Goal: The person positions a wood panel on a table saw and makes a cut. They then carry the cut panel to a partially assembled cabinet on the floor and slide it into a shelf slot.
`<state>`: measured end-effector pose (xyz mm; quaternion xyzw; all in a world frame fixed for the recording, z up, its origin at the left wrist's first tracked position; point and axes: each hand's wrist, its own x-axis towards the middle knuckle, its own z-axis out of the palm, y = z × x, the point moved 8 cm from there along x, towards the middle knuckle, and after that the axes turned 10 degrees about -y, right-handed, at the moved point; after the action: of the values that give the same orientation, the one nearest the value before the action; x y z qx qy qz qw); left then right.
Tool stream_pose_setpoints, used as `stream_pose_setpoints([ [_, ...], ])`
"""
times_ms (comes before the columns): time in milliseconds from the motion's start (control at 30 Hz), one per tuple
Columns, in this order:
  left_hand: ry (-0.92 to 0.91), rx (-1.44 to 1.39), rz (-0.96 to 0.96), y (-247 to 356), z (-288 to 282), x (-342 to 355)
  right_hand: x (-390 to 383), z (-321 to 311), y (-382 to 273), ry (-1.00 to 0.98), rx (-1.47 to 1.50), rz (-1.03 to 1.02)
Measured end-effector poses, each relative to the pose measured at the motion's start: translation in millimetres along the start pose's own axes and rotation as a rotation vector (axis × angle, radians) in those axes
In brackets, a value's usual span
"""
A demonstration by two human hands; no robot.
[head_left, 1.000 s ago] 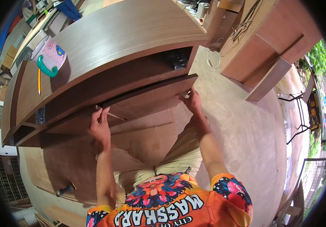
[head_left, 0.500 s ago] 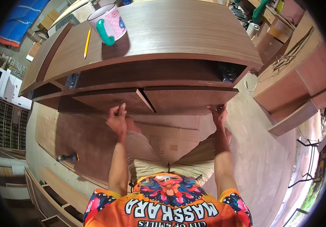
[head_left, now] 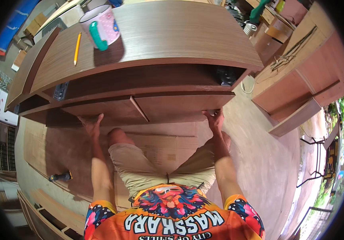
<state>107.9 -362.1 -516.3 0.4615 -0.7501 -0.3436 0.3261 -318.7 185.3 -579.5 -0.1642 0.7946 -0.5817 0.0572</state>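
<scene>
The person's left hand (head_left: pixel 92 125) is spread, thumb apart from the fingers, against the lower edge of the left brown panel (head_left: pixel 104 110). The right hand (head_left: pixel 216 120) has its fingers curled at the lower edge of the right brown panel (head_left: pixel 184 106), near the outer corner; whether it pinches the board I cannot tell. The two panels stand side by side along the front of a long, low wood-grain cabinet (head_left: pixel 172 32), below its dark open bay, a pale strip of edge showing between them

The panels look stiff, smooth and moderately heavy, perhaps a little slippery, with corners that could chip; the lower edges, near the outer ends, seem the best hold. The top edges lie close beneath the bay, so fingers have little room there. Bent knees (head_left: pixel 120 137) and flattened cardboard (head_left: pixel 156 148) lie below. The widest room seems to be rightward, over pale floor (head_left: pixel 260 140). A mug (head_left: pixel 109 25) and yellow pencil (head_left: pixel 77 50) rest on the cabinet top
</scene>
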Motion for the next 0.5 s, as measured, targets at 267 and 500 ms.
stream_pose_setpoints([
  [267,0.042,-0.315,0.111,-26.7,-0.2,29.6,-4.6,-5.7,-1.3,0.021,-0.115,0.052],
  [500,-0.027,-0.694,0.131,-46.2,-7.0,35.0,-3.0,3.6,-4.3,0.036,0.03,-0.001],
])
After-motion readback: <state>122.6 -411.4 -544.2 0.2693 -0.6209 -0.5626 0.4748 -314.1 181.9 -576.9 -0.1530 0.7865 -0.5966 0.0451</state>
